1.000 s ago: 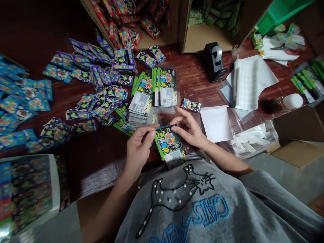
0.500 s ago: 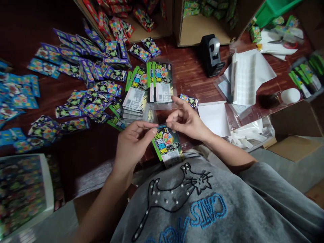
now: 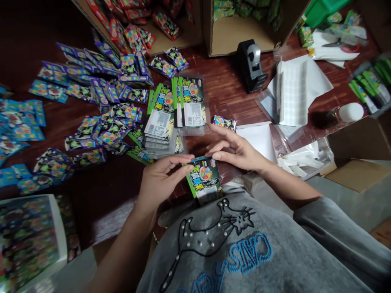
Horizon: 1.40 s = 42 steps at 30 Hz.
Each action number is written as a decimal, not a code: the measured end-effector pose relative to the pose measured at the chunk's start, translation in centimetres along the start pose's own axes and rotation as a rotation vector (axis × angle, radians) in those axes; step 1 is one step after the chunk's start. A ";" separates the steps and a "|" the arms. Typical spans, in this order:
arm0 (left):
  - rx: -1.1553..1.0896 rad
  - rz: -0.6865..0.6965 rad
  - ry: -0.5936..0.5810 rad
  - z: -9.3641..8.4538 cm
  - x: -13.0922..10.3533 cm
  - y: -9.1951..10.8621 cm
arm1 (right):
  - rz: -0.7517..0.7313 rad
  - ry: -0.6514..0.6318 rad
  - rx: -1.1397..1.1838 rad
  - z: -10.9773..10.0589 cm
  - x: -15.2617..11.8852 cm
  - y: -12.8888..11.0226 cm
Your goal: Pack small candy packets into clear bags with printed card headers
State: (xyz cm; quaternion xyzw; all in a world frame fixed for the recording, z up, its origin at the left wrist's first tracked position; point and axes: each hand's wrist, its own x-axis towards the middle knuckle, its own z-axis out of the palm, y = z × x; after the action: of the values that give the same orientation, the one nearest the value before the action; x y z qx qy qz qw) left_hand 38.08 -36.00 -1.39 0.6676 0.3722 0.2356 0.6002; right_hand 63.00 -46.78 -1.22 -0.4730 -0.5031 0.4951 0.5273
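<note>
A black and green candy packet [image 3: 204, 175] with a colour wheel and a white label stands against the front of my shirt. My left hand [image 3: 165, 179] pinches its top left corner between thumb and forefinger. At the top right corner, the thumb of my right hand [image 3: 236, 152] presses on the edge, its other fingers curled behind and the forefinger stretched out. A thin blue strip [image 3: 200, 158] shows along the top edge between both hands. Just beyond lie stacked candy packets [image 3: 159, 122] of the same print and a second pile [image 3: 191, 101] beside them.
Small purple sachets [image 3: 113, 122] cover the left of the table, blue ones [image 3: 23, 122] farther left. Cardboard boxes [image 3: 244, 34] stand at the back. A black tape dispenser [image 3: 252, 69], label sheets [image 3: 293, 91] and a white-capped bottle [image 3: 351, 114] are on the right.
My hands and the packet sit slightly lower in view. The right hand has shifted right along the top edge, widening the gap between the hands.
</note>
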 end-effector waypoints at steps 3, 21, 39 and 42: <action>0.027 0.010 0.036 0.4 0.3 0.0 | -0.139 -0.015 -0.232 -0.9 0.8 -1.8; 0.048 -0.008 0.208 -1.1 -1.1 -0.7 | -0.244 -0.225 -0.976 4.0 4.8 -0.8; 0.671 0.267 0.515 -6.9 4.1 -2.4 | 0.376 -0.230 -1.463 -3.1 24.1 0.0; 0.527 0.160 0.404 -3.5 8.1 -1.2 | 0.265 -0.273 -1.446 -2.1 22.7 -2.7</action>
State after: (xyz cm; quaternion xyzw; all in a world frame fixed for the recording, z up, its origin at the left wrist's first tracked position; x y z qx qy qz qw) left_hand 40.05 -27.48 -3.07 0.7668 0.4778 0.3052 0.3009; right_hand 65.27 -24.26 2.82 -0.6927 -0.7029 0.1545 -0.0464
